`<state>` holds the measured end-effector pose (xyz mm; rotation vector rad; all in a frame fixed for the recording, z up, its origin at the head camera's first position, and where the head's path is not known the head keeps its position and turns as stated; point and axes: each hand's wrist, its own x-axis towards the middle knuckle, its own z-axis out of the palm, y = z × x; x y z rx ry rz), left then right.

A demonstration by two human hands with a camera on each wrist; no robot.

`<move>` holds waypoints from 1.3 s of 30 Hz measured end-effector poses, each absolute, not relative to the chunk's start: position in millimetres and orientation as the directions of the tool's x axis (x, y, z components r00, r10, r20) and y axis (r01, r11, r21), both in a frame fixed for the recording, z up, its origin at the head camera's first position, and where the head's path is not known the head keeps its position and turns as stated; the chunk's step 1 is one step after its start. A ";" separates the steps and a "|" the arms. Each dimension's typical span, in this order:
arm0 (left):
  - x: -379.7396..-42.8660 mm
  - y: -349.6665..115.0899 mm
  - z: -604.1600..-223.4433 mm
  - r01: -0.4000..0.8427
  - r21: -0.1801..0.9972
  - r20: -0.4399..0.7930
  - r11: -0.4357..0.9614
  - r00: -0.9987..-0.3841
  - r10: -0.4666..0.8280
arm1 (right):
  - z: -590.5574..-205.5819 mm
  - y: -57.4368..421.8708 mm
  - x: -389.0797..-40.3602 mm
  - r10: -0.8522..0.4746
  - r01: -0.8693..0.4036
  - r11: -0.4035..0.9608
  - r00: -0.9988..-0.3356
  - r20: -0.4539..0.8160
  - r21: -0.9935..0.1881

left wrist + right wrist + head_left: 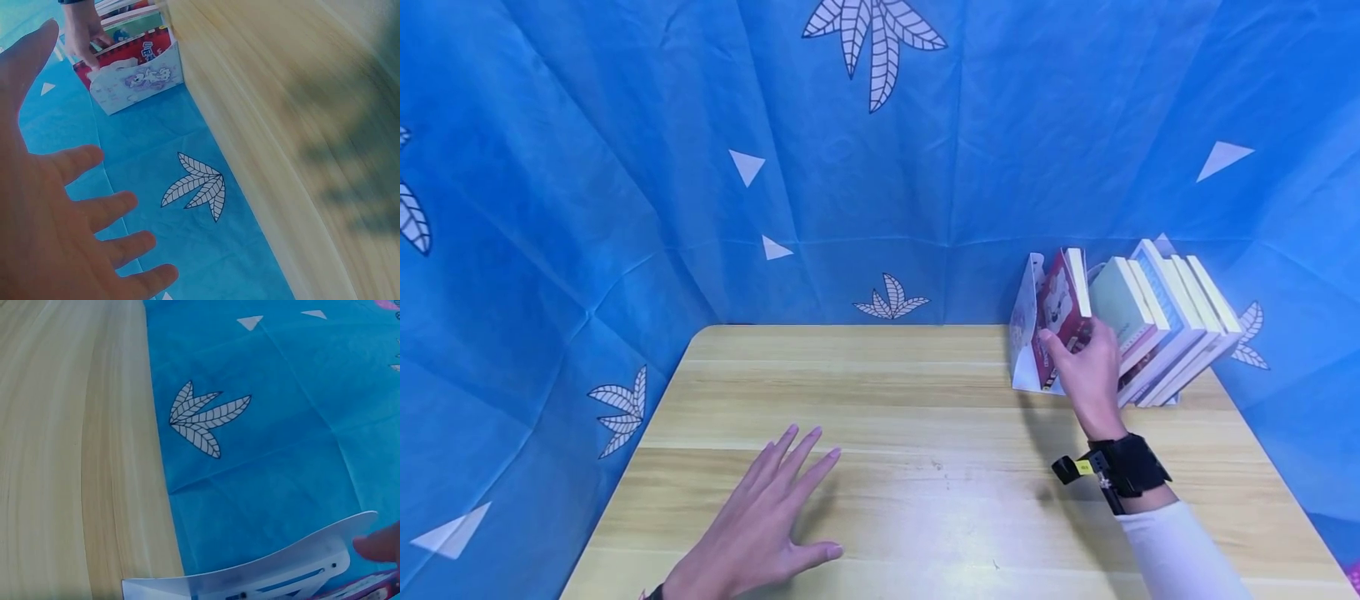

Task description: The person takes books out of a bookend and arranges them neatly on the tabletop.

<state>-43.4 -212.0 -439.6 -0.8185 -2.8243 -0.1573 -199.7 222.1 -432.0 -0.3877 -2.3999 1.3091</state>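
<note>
At the back right of the table, my right hand (1092, 367) grips a red book (1058, 293), thumb on its cover and the other fingers behind it. The book stands tilted in a white book rack (1024, 325), close to the rack's left end panel. Several pale books lean to the right in the same rack, with a green one (1116, 300) nearest the hand. In the right wrist view only the thumb tip (380, 545) shows, beside the rack's panel (250, 575). My left hand (760, 517) hovers over the front left of the table, fingers spread, holding nothing.
The wooden table (850, 375) has its back edge against a blue curtain (850, 183) printed with white leaves and triangles. This cloth also hangs along both sides. A black wrist strap with a small camera (1123, 467) sits on the right wrist.
</note>
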 end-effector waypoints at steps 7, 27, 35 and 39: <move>-42.1 -211.6 -439.4 0.526 0.068 0.192 0.848 -0.841 0.506 | -442.0 221.0 -209.0 0.433 0.033 0.588 -0.857 0.280 -0.808; -39.8 -209.3 -443.1 0.506 0.059 0.189 0.861 -0.852 0.488 | -458.1 228.5 -222.6 0.403 -0.038 0.726 -0.786 0.469 -0.687; -39.3 -210.5 -444.8 0.513 0.069 0.200 0.856 -0.847 0.492 | -458.2 231.0 -221.2 0.361 -0.078 0.752 -0.782 0.508 -0.655; -38.7 -211.4 -443.2 0.505 0.058 0.190 0.861 -0.853 0.487 | -457.1 234.5 -218.3 0.325 -0.080 0.758 -0.814 0.481 -0.647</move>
